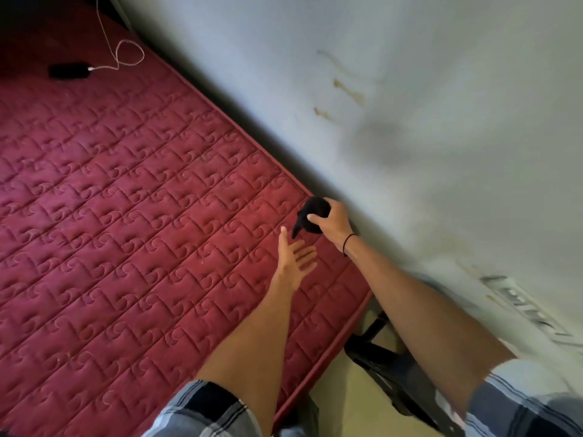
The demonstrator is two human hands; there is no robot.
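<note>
My right hand (331, 220) grips a bunched black cloth (310, 212) just above the right edge of a red quilted mattress (126, 216), close to the wall. A tail of the cloth hangs down toward the mattress. My left hand (295, 263) is held out flat just below the cloth, palm up and fingers straight, holding nothing. A thin black band circles my right wrist.
A pale stained wall (410, 105) runs along the mattress's right side. A small black device (67, 70) with a white cable (123, 55) lies at the mattress's far left. A black frame (385, 367) stands on the floor by the mattress's near corner. A white switch plate (523, 305) is on the wall.
</note>
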